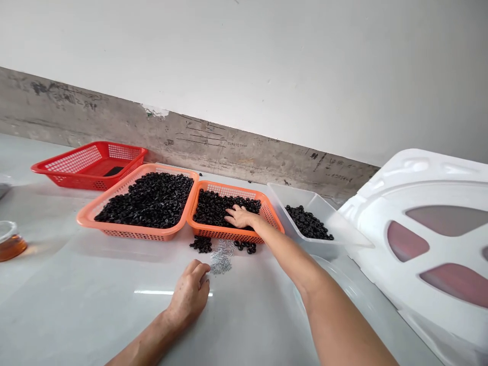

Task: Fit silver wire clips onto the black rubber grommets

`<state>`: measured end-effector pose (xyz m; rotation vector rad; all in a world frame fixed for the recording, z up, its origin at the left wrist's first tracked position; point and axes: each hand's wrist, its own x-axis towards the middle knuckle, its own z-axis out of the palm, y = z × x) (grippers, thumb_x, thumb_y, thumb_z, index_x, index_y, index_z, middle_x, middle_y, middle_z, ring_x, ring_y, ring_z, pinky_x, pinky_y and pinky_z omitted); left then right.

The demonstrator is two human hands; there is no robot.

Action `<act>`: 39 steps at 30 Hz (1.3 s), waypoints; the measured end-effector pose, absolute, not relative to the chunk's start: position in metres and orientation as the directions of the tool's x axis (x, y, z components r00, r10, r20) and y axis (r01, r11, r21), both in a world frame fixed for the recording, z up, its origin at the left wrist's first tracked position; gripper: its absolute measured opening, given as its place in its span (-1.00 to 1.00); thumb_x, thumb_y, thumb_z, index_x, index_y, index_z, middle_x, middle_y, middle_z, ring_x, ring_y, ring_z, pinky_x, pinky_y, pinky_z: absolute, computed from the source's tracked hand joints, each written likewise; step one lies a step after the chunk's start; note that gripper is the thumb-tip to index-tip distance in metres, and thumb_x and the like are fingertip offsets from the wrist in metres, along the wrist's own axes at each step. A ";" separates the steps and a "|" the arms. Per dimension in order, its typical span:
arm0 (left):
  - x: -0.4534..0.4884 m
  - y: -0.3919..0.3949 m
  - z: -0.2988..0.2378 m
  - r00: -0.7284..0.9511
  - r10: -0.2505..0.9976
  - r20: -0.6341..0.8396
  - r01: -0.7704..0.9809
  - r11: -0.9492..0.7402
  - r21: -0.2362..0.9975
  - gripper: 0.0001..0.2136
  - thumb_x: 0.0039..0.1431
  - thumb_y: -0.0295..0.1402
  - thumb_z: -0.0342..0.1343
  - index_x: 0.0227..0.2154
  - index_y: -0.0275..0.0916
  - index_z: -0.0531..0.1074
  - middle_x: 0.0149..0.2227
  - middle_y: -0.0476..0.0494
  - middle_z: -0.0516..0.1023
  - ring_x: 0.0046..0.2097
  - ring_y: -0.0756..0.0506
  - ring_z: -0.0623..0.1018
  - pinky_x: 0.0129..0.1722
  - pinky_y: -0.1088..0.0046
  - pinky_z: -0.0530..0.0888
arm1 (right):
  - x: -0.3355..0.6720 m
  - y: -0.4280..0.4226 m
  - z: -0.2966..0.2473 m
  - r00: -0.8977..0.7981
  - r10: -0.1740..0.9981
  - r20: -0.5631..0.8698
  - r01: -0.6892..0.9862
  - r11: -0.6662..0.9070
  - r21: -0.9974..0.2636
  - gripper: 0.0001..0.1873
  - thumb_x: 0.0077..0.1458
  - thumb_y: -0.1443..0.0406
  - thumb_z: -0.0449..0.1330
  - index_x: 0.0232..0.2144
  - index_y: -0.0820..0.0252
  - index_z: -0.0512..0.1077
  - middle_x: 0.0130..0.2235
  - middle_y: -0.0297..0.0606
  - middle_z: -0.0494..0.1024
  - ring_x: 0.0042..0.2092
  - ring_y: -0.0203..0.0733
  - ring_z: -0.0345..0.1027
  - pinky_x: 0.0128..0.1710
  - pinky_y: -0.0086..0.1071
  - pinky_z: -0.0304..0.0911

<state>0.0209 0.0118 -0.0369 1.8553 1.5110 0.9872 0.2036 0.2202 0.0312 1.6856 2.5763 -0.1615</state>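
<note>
My right hand (241, 217) reaches into the smaller orange basket (275, 216), its fingers spread over many small black rings (213, 207). Nothing appears gripped in it. My left hand (190, 288) rests low over the table with thumb and fingers curled together; whatever it may hold is hidden. Just beyond its fingertips lies a pile of small clear or silvery pieces (221, 262). Left of that pile is a heap of tiny black parts (201, 244), and on its right are several loose black rings (246, 247).
A larger orange basket (86, 217) full of black parts adjoins the smaller one. Beyond it stands a red basket (53, 170). To the right are a translucent tray (343, 231) with black rings and a large white plastic panel (381, 213). A cup of amber liquid (11, 246) sits far left.
</note>
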 end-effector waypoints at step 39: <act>0.016 0.007 -0.030 0.114 0.967 0.228 0.562 -0.252 0.788 -0.78 -0.02 -0.54 -0.09 -0.36 -0.21 0.41 -0.32 -0.11 0.43 -0.30 -0.09 0.47 -0.29 0.44 0.39 | 0.230 0.078 0.049 -0.233 0.862 0.451 0.928 0.336 -0.162 -0.77 0.07 0.34 -0.01 -0.24 0.19 0.39 -0.36 -0.23 0.40 -0.33 -0.24 0.27 -0.31 -0.46 0.16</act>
